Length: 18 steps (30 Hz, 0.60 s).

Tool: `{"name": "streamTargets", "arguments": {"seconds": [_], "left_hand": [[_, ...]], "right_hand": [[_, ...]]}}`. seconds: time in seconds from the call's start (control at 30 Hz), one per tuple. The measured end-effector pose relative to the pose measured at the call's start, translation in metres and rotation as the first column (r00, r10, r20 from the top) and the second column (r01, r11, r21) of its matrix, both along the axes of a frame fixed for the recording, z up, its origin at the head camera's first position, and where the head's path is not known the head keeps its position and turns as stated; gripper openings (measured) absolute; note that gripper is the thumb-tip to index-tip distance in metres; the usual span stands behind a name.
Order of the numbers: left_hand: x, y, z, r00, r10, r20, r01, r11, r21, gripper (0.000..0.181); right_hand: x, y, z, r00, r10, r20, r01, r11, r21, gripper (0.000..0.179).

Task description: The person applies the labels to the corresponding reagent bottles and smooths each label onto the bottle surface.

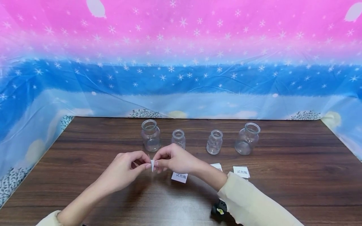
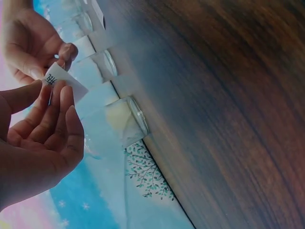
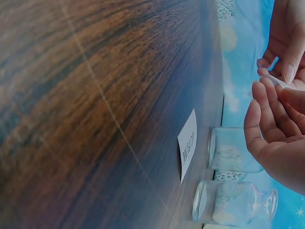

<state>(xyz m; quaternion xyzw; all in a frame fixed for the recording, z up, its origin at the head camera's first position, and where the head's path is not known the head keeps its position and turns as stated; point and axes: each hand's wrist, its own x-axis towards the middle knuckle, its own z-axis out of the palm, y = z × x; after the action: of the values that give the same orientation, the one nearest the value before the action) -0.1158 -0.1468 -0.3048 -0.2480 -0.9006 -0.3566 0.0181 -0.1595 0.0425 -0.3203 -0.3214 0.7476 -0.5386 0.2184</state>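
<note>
My left hand (image 1: 123, 171) and right hand (image 1: 177, 158) meet left of centre above the table. Between them is a small white paper label (image 1: 152, 165), turned nearly edge-on in the head view. Thumb and fingers of both hands pinch it. Part of its black printed writing shows on the label (image 2: 69, 82) in the left wrist view. Just behind the hands stand a large clear glass jar (image 1: 151, 139) and a small glass jar (image 1: 178, 141), the small one partly hidden by my right hand. Another printed label (image 1: 179, 178) lies below my right wrist.
Farther right stand a small glass jar (image 1: 214, 146) and a large glass jar (image 1: 246, 142), both without lids. Printed labels (image 1: 241, 171) lie before them, some partly covered by my right forearm. A black device (image 1: 219, 208) shows beside the right sleeve. A patterned cloth (image 1: 181, 78) hangs behind the table.
</note>
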Motion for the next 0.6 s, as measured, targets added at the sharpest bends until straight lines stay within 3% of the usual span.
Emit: {"name": "streamTargets", "arguments": {"seconds": [0.6], "left_hand": [[-0.0004, -0.0026, -0.0021, 0.999, 0.032, -0.002, -0.032, 0.999, -0.021, 0.007]], "right_hand": [[-0.0002, -0.0033, -0.0034, 1.0, -0.018, -0.015, 0.018, 0.999, 0.031, 0.009]]}}
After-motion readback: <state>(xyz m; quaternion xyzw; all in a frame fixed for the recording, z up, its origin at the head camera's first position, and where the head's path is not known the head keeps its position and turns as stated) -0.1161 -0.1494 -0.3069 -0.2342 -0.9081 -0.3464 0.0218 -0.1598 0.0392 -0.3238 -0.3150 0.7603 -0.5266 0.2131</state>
